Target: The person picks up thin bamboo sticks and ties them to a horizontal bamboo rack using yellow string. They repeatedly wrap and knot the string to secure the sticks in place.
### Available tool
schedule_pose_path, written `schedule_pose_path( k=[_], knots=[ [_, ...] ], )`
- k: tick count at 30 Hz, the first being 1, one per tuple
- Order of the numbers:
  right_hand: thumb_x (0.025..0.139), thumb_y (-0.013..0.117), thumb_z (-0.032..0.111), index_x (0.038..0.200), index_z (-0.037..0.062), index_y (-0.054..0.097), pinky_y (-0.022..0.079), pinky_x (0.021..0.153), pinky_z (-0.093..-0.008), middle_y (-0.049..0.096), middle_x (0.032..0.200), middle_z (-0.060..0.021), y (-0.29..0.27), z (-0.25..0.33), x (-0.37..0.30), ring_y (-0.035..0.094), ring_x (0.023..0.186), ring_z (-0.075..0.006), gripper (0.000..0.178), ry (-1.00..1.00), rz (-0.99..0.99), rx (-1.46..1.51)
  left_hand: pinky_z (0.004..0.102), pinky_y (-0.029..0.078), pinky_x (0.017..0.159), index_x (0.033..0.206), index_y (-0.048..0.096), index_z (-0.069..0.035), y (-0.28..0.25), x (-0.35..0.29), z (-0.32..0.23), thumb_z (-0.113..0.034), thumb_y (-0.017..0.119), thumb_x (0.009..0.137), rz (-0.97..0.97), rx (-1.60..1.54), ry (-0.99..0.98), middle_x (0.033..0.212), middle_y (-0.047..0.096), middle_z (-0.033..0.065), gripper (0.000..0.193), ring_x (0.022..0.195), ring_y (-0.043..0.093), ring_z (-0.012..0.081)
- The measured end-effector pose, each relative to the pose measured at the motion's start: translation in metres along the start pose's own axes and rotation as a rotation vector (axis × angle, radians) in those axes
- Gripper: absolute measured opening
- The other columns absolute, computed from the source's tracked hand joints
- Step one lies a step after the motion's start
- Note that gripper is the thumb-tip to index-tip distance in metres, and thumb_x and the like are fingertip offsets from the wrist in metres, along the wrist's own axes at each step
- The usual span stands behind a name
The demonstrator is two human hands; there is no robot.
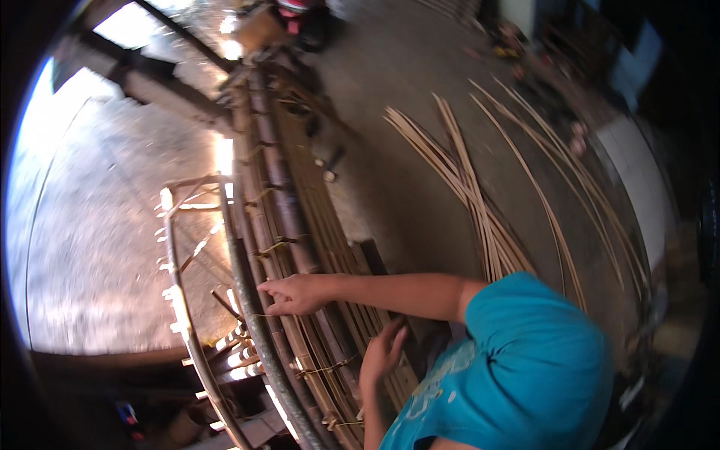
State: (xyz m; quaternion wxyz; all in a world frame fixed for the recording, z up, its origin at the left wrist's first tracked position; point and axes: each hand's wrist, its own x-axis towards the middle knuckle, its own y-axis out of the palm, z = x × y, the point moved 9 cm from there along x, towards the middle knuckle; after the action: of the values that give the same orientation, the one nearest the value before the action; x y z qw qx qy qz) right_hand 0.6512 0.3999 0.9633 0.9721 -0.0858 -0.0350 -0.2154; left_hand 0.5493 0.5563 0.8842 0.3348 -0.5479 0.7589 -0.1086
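My right hand [296,293] reaches across a long rack of bamboo poles [279,172]. Its fingers are stretched forward and apart over the inner poles, close to a curved outer pole [251,300]. Just below the fingertips runs a thin yellowish tie [262,315]; I cannot tell whether they touch it. Lower and nearer my body, my left hand [383,352] hovers over the light slats [319,202] with fingers loosely spread and nothing in them. More ties [322,369] cross the poles at intervals along the rack.
Long split bamboo strips [469,180] lie crossed on the floor to the right, with thin curved strips [551,214] beyond them. A smaller bamboo frame with short pegs [176,277] stands on the left. Part of a red vehicle [296,11] shows at the far end.
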Motion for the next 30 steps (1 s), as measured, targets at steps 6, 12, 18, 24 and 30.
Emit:
schedule_pose_path(
  k=[6, 12, 18, 24, 30],
  knots=[
    [0.092, 0.064, 0.034, 0.114, 0.0029, 0.058, 0.053, 0.085, -0.0384, 0.066, 0.106, -0.0186, -0.053, -0.355, -0.27, 0.066, 0.099, -0.0269, 0.039, 0.656, -0.824, 0.318, 0.0396, 0.046, 0.099, 0.135, 0.054, -0.004, 0.174, 0.141, 0.035, -0.035, 0.053, 0.101, 0.493, 0.002, -0.014, 0.123, 0.064, 0.0223, 0.045, 0.118, 0.061, 0.0358],
    [0.089, 0.063, 0.034, 0.099, 0.0079, 0.072, 0.052, 0.087, -0.0436, 0.071, 0.104, -0.0165, -0.015, -0.61, -0.546, 0.067, 0.101, -0.0323, 0.029, 1.41, -0.943, 0.164, 0.045, 0.029, 0.114, 0.152, 0.032, -0.01, 0.371, 0.174, 0.12, -0.053, 0.054, 0.097, 0.789, -0.005, -0.079, 0.15, 0.03, 0.0332, 0.073, 0.143, 0.027, 0.0439],
    [0.093, 0.055, 0.033, 0.1, 0.0063, 0.07, 0.052, 0.084, -0.0474, 0.07, 0.104, -0.0162, -0.066, -0.81, -0.661, 0.066, 0.097, -0.0352, 0.031, 1.669, -0.944, 0.094, 0.0612, 0.006, 0.116, 0.158, 0.016, -0.021, 0.465, 0.201, 0.18, -0.068, 0.059, 0.086, 0.882, 0.064, -0.261, 0.149, -0.024, 0.0421, 0.096, 0.14, -0.016, 0.061],
    [0.098, 0.054, 0.032, 0.139, 0.0109, 0.045, 0.048, 0.097, -0.05, 0.057, 0.133, -0.0193, -0.124, -0.958, -0.719, 0.057, 0.12, -0.036, 0.047, 1.848, -1.097, 0.072, 0.0587, 0.014, 0.115, 0.156, 0.024, -0.028, 0.468, 0.253, 0.172, -0.052, 0.075, 0.082, 0.728, -0.02, -0.457, 0.15, -0.011, 0.0421, 0.093, 0.14, -0.003, 0.0571],
    [0.095, 0.057, 0.022, 0.13, 0.0048, 0.046, 0.05, 0.087, -0.0532, 0.059, 0.118, -0.0257, -0.155, -0.95, -0.709, 0.06, 0.106, -0.0432, 0.04, 1.685, -1.107, -0.311, 0.0598, 0.013, 0.113, 0.154, 0.027, -0.033, 0.474, 0.268, 0.175, -0.051, 0.072, 0.084, 0.621, -0.031, -0.493, 0.147, -0.012, 0.0454, 0.085, 0.138, -0.004, 0.0596]
  ],
)
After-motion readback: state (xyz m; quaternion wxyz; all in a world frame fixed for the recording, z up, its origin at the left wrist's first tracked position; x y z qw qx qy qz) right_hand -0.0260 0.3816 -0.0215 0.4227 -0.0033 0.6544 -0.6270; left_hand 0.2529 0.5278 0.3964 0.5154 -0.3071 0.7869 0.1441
